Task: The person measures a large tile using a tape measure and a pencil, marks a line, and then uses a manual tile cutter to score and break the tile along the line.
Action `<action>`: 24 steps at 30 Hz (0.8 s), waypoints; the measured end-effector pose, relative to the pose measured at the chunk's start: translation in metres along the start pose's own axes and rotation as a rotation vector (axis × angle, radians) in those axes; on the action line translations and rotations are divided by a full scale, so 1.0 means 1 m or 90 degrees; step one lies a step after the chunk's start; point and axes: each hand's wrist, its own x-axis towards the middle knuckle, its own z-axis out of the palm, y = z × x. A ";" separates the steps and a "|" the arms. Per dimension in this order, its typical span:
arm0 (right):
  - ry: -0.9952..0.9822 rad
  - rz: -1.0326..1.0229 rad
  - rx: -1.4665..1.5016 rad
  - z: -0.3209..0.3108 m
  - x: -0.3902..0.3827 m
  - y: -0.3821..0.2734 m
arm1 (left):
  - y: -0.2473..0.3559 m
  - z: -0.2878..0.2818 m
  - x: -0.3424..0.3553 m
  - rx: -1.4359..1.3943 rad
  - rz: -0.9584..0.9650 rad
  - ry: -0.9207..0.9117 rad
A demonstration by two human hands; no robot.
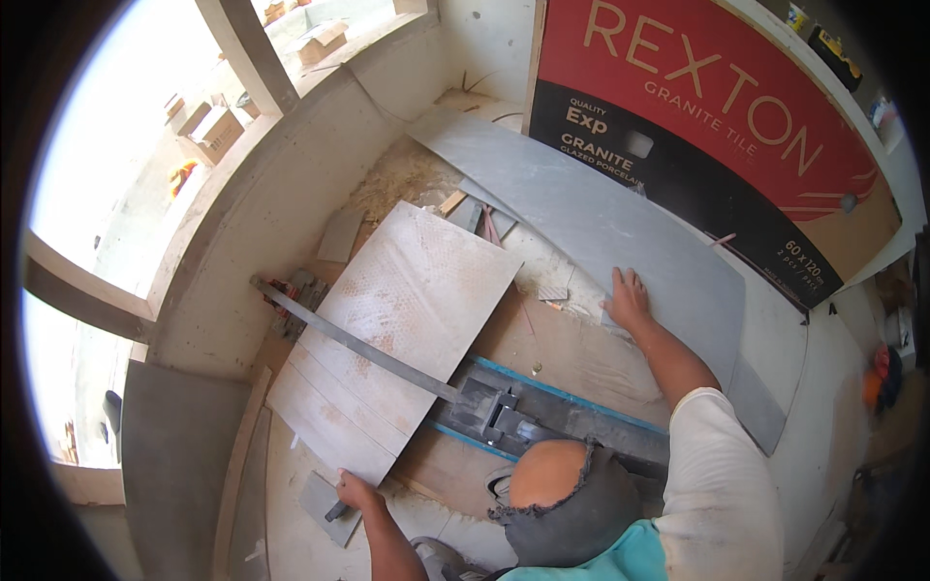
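Note:
My right hand (629,301) lies with fingers outstretched on a large grey tile (581,218). My left hand (358,490) is closed around a small dark object (337,510), possibly a tool handle, by the near corner of a second tile (407,281). That tile lies with its pale, honeycomb-patterned face up and has thin lines across its near part. Over it runs a long grey metal bar (358,341), reaching a dark, blue-edged tile cutter (504,412). A small grey tile offcut (327,508) sits beneath my left hand.
A red and black tile carton (697,87) stands at the back right. Sawdust and scraps (397,184) lie by the low wall (291,174). Dark panels (179,455) lean at the left. My bent knee (552,473) is close to the cutter.

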 end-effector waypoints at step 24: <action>-0.001 -0.107 -0.054 0.018 0.039 0.025 | 0.005 0.001 -0.004 0.178 0.024 0.024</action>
